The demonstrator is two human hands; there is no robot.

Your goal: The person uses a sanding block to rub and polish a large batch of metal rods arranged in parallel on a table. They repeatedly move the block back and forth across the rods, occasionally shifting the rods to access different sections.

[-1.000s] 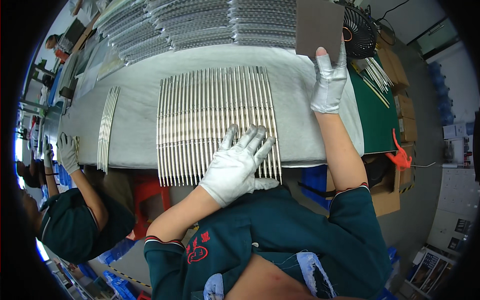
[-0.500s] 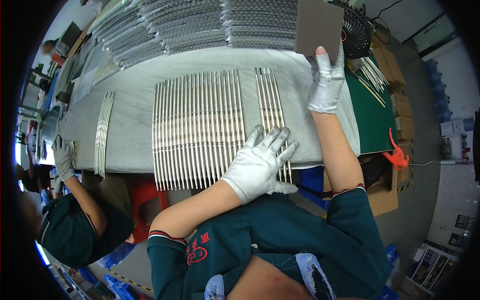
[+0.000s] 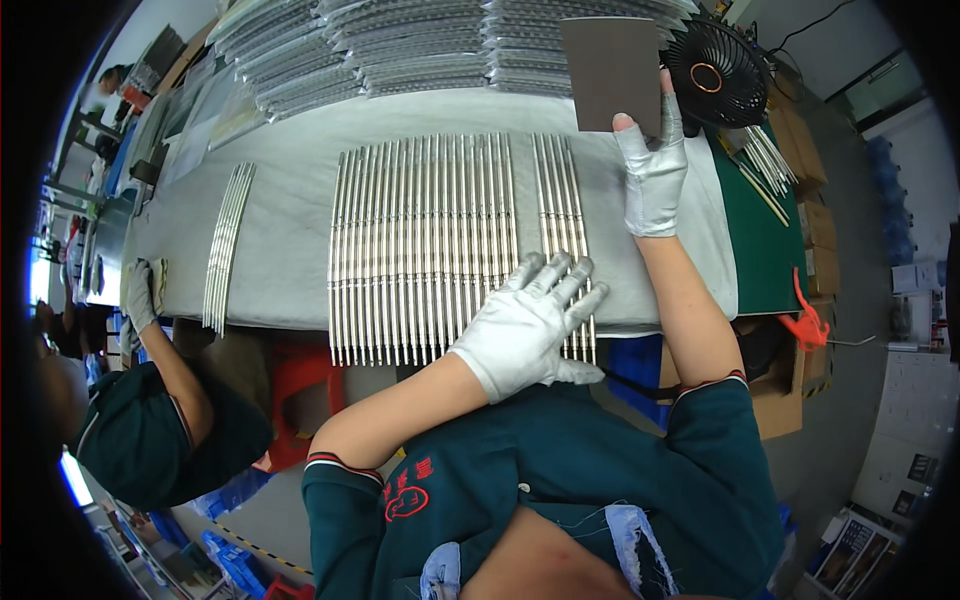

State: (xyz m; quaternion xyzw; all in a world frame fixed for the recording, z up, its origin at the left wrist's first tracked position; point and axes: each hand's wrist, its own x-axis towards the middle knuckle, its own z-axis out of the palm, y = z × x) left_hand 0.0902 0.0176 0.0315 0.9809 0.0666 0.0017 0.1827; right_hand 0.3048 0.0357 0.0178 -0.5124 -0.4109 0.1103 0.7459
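My left hand (image 3: 525,325), in a silver-grey glove, lies with fingers spread over the near part of a narrow group of slim metal rods (image 3: 562,200). Just left of it, a wider row of similar shiny rods (image 3: 420,230) lies side by side on the pale cloth, near ends jutting past the table edge. Above the far right of the cloth, my right hand (image 3: 655,175) grips a flat brown-grey rectangular sheet (image 3: 608,70) by its lower right corner. The bare thumb tip is on the front; most other fingers are hidden behind the sheet.
Stacks of plastic-wrapped packs (image 3: 420,50) line the back. A black fan (image 3: 712,75) stands at the back right, near loose rods (image 3: 768,160) on green cloth. Farther left lies a small rod group (image 3: 230,250), beside a co-worker's gloved hand (image 3: 140,295). A red-handled tool (image 3: 806,318) hangs right.
The sheet and my right hand have shifted left relative to the fan, showing more of the sheet. My left hand stays spread on the rods. The whole view has moved slightly.
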